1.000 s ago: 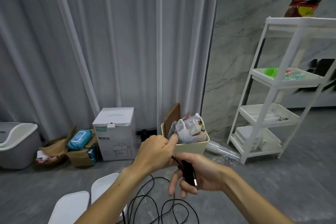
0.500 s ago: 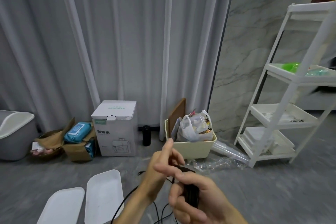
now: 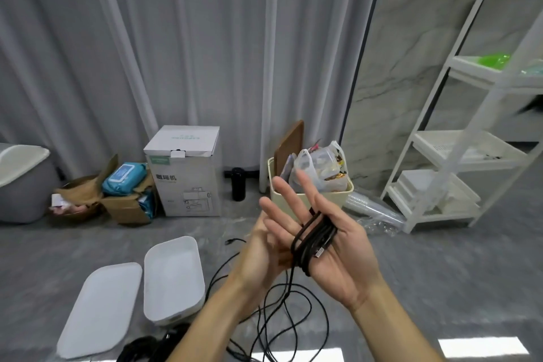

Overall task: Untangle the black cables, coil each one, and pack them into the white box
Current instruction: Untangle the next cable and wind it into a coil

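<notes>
My right hand is raised palm up with its fingers straight. A black cable is wound in several turns around its palm, with a metal plug end lying on the palm. My left hand is just left of it and touches it; its fingertips are hidden behind the right fingers. The cable's loose length hangs from between the hands and loops on the floor. The open white box sits on the floor at lower left, its lid beside it. More black cable lies near the bottom edge.
Along the curtain stand a grey bin, a torn brown carton with blue wipes, a white cardboard box, a black bottle and a beige bin with bags. A white shelf rack stands at the right.
My right hand has gone from curled round the cable bundle to flat, straight fingers with the coil across its palm. My left hand has slipped behind it. The view has tilted downward.
</notes>
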{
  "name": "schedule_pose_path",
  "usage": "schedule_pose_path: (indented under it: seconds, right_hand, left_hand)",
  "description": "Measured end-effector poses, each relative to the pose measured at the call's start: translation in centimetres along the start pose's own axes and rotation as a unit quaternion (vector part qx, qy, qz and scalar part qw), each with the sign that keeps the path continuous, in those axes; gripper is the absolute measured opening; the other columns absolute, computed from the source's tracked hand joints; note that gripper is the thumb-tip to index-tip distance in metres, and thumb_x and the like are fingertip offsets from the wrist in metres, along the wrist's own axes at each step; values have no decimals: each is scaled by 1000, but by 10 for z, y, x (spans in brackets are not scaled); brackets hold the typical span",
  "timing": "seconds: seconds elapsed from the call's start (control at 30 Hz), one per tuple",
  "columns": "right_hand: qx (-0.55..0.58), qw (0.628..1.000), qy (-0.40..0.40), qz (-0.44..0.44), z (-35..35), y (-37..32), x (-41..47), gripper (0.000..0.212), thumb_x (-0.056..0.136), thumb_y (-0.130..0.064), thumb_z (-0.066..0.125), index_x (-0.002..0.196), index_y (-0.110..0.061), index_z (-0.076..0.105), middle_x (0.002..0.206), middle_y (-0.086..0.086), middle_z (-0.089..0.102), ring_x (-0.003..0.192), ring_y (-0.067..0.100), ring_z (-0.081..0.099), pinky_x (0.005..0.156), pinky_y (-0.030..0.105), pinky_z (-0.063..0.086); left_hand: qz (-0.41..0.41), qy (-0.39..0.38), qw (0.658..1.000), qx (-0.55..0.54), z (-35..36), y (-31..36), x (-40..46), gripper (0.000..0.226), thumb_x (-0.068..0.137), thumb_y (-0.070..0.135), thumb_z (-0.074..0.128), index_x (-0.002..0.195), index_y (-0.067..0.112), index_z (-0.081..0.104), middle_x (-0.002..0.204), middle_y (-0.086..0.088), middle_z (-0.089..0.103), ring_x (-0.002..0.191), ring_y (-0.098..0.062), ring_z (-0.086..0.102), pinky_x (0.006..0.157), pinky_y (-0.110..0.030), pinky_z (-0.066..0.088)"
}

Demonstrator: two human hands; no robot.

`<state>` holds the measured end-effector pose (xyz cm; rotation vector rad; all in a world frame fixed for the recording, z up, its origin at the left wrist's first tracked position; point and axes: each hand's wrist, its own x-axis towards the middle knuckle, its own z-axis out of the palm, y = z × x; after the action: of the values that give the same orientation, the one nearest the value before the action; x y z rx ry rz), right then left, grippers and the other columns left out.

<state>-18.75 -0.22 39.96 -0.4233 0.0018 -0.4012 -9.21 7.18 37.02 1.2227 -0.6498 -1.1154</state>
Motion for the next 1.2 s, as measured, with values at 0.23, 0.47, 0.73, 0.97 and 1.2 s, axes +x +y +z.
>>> schedule_pose_path:
  seconds: [0.23,0.47,0.73,0.97,1.2]
  right_hand:
    - [-45,987,130,-82,-12,1,6,53,95,-14,41,145,-29,44,136,10,61,123,41,58,113,52,36]
    - [-120,955,218,-161,-41,-6,5,60,100,-4,34,145,-42,39,143,0,55,120,33,62,111,44,38]
    - [-380,870,296,-104,-77,4,-4,60,103,-6,26,149,-45,29,138,-18,54,121,21,61,117,43,33]
    - [-466,853,206,110,-75,15,-9,41,104,-27,28,139,-48,35,130,-10,64,101,31,71,108,47,43]
    - [-403,875,156,216,-61,17,-13,47,107,-38,27,127,-8,56,125,18,65,88,46,71,92,50,55]
  left_hand:
    - [-99,-45,993,33,-9,-28,-1,74,102,55,13,109,8,70,81,-5,67,62,-17,52,67,-29,44]
    - [-122,3,984,130,-17,-16,0,75,104,51,12,101,12,76,61,-2,59,45,-10,35,53,-23,30]
    - [-55,31,946,319,-27,-20,5,80,105,51,13,72,22,80,54,2,58,70,-3,62,87,-26,46]
    - [-5,44,938,345,-29,-10,16,76,105,43,21,59,9,72,47,-5,48,52,-16,45,68,-27,42]
    - [10,50,929,367,-24,-10,21,63,103,36,34,49,12,57,55,1,63,55,-1,53,65,-24,39]
